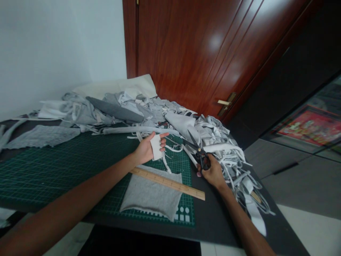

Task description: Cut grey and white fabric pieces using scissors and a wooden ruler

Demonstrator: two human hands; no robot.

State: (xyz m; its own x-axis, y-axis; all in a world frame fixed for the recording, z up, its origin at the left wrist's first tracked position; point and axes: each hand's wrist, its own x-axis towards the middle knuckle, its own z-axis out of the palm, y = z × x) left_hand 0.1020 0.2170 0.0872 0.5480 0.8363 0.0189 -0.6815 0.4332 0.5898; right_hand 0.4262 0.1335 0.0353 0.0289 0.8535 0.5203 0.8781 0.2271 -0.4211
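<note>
In my left hand (146, 149) is a small white piece of fabric (156, 146), lying across the palm with the fingers curled at its edge and the index finger stretched out. My right hand (214, 173) grips black scissors (199, 149) by the handles, their blades spread apart and pointing up and left. Below my left hand, a grey fabric piece (151, 195) lies on the green cutting mat (80, 163). A wooden ruler (170, 183) rests slantwise across that fabric. A thin white fabric strip (166, 164) lies just above the ruler.
Grey and white fabric scraps (106, 106) are heaped along the back of the dark table (210, 227). More strips (239, 167) pile up on the right, some near the table's edge. Behind stand a brown wooden door (181, 49) and a white wall (58, 46).
</note>
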